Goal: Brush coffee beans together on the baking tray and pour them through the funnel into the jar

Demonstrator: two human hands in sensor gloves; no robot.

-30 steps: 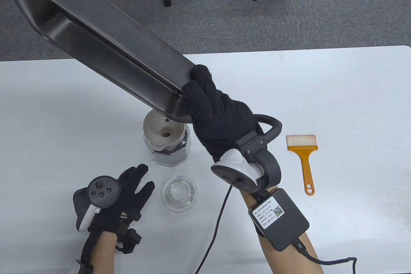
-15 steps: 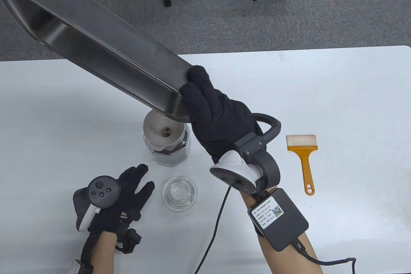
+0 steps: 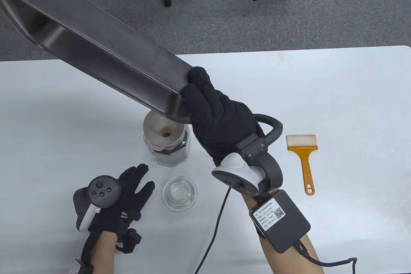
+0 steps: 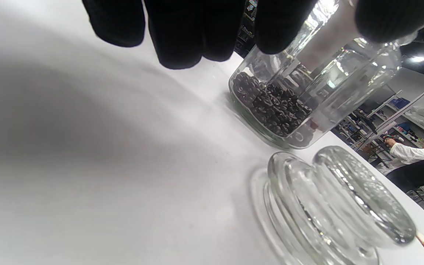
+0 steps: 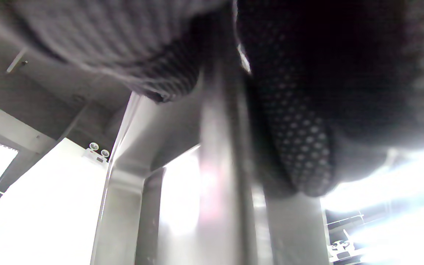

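We hold the tray [image 3: 96, 52] in our right hand [image 3: 218, 116], fingers wrapped over its near corner, so the whole sheet rides on that one grip. We keep it steeply tilted, far end high over the floor beyond the table [image 3: 337, 94] and low corner right above the funnel [image 3: 157, 128]. That slope is there to send beans down the tray's long wall and out at the corner, where the rim acts as a spout. The right wrist view shows only glove and blurred metal, so it adds little beyond confirming that the fingers clamp the rim.

The funnel sits in the mouth of the jar [image 3: 170, 150], which stands on the table just ahead of our left hand [image 3: 128, 197]. The left wrist view shows beans [image 4: 271, 106] heaped in the jar's bottom, so we judge most of the pour is done. No beans are visible on the tray's exposed surface, though the low corner is partly hidden by the glove.

Our left hand lies relaxed on the table, fingers spread, grasping nothing. It waits near the jar, probably ready to steady it. The glass lid [image 3: 179, 193] rests just beside that hand, close enough to cap the jar afterwards. The brush [image 3: 305, 158] lies well to the right, set aside out of the tray's swing.
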